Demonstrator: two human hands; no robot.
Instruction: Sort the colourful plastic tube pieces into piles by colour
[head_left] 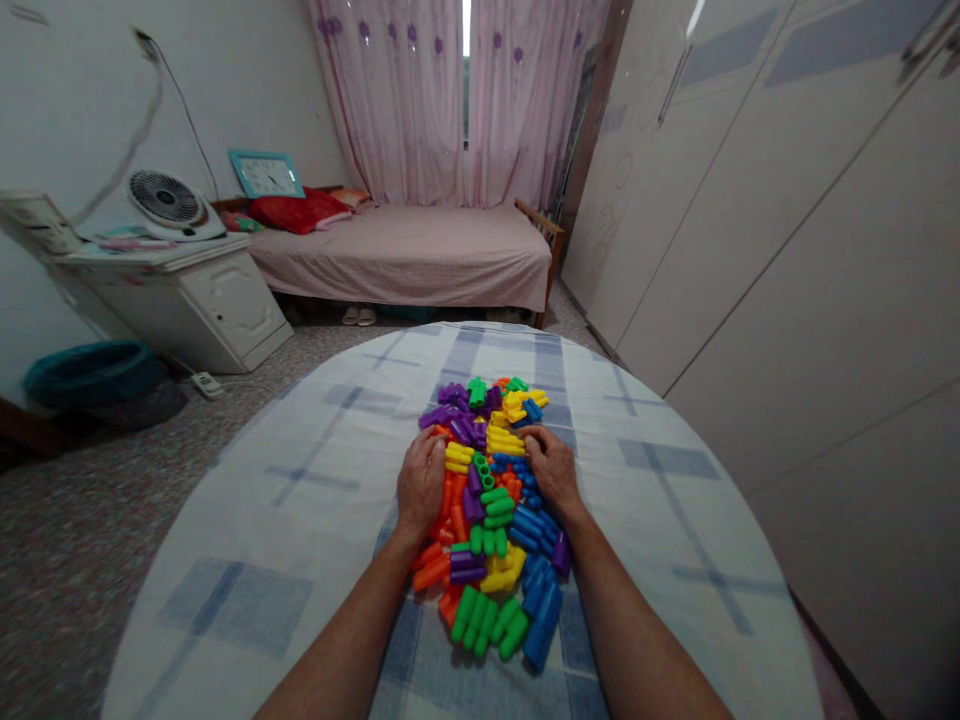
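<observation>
Plastic blocks (pixel 491 500) heaped between both hands, left hand (pixel 421 484), right hand (pixel 553 468) — grips open, palms down

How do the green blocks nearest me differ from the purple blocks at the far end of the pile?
The green blocks lie at the pile's near edge, between the forearms; the purple blocks lie at the far end, beyond the left hand. Green lies in rough parallel; purple is more jumbled. Both are rounded plastic pieces on the checked tablecloth.
</observation>
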